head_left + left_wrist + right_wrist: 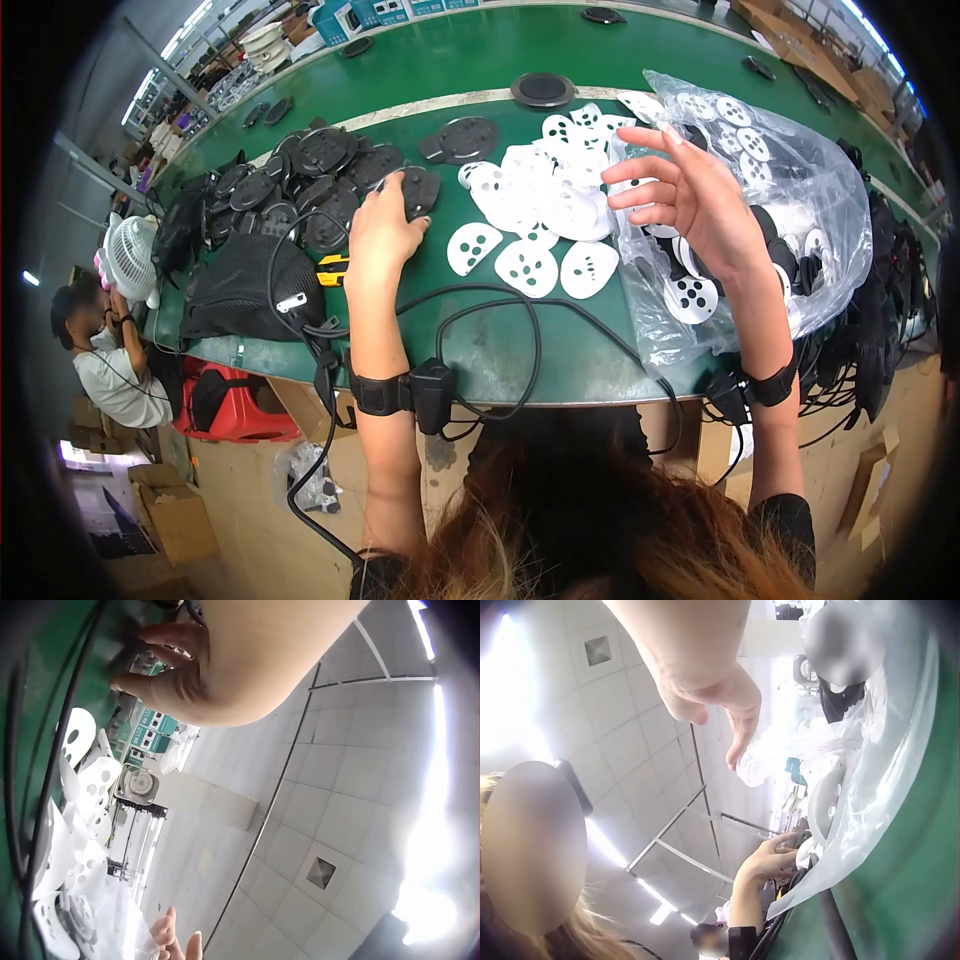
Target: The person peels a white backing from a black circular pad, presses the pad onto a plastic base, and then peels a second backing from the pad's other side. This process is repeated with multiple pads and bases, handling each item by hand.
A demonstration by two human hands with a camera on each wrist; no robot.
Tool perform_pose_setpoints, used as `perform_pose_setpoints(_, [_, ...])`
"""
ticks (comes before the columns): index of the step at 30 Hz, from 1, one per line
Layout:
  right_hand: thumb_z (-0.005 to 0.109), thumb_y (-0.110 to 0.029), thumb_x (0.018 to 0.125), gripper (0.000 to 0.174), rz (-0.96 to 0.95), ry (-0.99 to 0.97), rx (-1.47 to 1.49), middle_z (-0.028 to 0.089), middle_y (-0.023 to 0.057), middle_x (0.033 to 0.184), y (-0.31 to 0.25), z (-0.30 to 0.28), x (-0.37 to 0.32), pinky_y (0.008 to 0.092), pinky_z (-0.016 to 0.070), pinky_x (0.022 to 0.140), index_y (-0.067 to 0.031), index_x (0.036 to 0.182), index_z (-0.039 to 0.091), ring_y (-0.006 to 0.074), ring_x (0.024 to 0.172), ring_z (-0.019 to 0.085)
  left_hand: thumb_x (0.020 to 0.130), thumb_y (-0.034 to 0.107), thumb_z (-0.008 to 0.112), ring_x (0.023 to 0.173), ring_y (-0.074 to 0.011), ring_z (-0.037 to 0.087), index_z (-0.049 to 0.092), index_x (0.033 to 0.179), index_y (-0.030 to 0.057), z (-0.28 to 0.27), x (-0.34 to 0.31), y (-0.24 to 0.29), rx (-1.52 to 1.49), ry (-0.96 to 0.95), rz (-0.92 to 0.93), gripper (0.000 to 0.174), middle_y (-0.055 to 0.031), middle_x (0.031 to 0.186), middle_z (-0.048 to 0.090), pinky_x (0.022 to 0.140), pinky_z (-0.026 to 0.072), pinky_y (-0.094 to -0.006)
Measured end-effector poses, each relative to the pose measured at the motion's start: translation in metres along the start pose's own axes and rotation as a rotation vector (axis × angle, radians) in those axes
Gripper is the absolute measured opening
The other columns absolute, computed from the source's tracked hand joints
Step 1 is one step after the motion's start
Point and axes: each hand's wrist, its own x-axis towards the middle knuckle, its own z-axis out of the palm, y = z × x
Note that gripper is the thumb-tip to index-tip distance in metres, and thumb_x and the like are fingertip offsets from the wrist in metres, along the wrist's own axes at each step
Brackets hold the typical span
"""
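Note:
My left hand (383,235) is at the right side of a heap of black oval plastic plates (325,150), its thumb and fingers around the edge of one black plate (422,188). In the left wrist view the fingers (172,656) reach down to that dark piece, which is blurred. My right hand (700,200) is raised over the clear plastic bag (820,290), fingers spread and holding nothing. Between the hands lies a pile of white, rounded pieces with dark holes (525,268). Another black plate (465,138) lies on the green table just beyond my left hand.
Black cables (535,330) loop across the near table edge. A black mesh pouch (250,290) and a yellow-and-black tool (332,270) are beside my left forearm. A black oval plate (543,90) lies farther back. Another person (125,370) is at far left, near a white fan (130,255).

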Motion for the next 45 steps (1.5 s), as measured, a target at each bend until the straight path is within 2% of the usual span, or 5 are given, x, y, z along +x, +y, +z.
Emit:
perform_pose_setpoints(15, [0.052, -0.018, 0.083, 0.027, -0.484, 0.146, -0.929, 0.062, 0.0125, 0.09, 0.003, -0.002, 0.04, 0.0314, 0.0444, 0.075, 0.0, 0.101, 0.058, 0.021, 0.084, 0.058, 0.056, 0.042, 0.078, 0.11, -0.0408, 0.044, 0.049, 0.118, -0.0006, 0.009, 0.008, 0.004, -0.046, -0.069, -0.002, 0.081, -0.0278, 0.121, 0.042, 0.087, 0.043, -0.0434])
perform_pose_setpoints(22, [0.048, -0.013, 0.083, 0.027, -0.041, -0.286, -1.062, 0.059, 0.0128, 0.103, 0.045, -0.042, 0.18, 0.0298, 0.0439, 0.083, -0.0023, 0.107, 0.056, 0.0225, 0.092, 0.057, 0.053, 0.04, 0.08, 0.103, -0.0423, 0.049, 0.04, 0.116, -0.0081, 0.003, 0.004, 0.004, -0.218, 0.009, -0.032, 0.089, -0.0333, 0.105, 0.047, 0.089, 0.0421, -0.0385])
perform_pose_setpoints(26, [0.045, -0.012, 0.076, 0.032, -0.243, -0.015, -1.319, 0.059, 0.0211, 0.103, 0.068, -0.051, 0.207, 0.0347, 0.043, 0.085, -0.0017, 0.104, 0.058, 0.0319, 0.097, 0.056, 0.056, 0.029, 0.078, 0.096, -0.0374, 0.054, 0.04, 0.108, -0.0002, -0.002, 0.005, 0.003, -0.27, 0.124, -0.052, 0.071, -0.0229, 0.1, 0.054, 0.084, 0.0437, -0.0382])
perform_pose_setpoints(33, [0.049, -0.022, 0.083, 0.03, -0.363, -0.018, -1.159, 0.062, 0.0168, 0.094, 0.011, -0.034, 0.134, 0.0349, 0.0464, 0.077, -0.0003, 0.102, 0.058, 0.0278, 0.087, 0.06, 0.065, 0.023, 0.075, 0.058, -0.0082, 0.052, 0.038, 0.111, 0.0019, -0.012, 0.005, 0.018, -0.87, 0.356, 0.119, 0.063, -0.0095, 0.084, 0.058, 0.039, 0.0375, -0.0207])
perform_pose_setpoints(45, [0.057, -0.012, 0.083, 0.022, -0.198, -0.042, -0.629, 0.054, 0.0035, 0.054, -0.005, 0.033, -0.014, 0.0201, 0.0406, 0.044, 0.001, 0.101, 0.056, 0.0072, 0.044, 0.052, 0.083, 0.021, 0.061, 0.092, -0.0186, 0.054, 0.028, 0.119, 0.006, -0.001, -0.033, 0.082, -1.596, -0.163, 0.553, 0.052, -0.0158, 0.106, 0.049, 0.06, 0.0529, -0.0266])
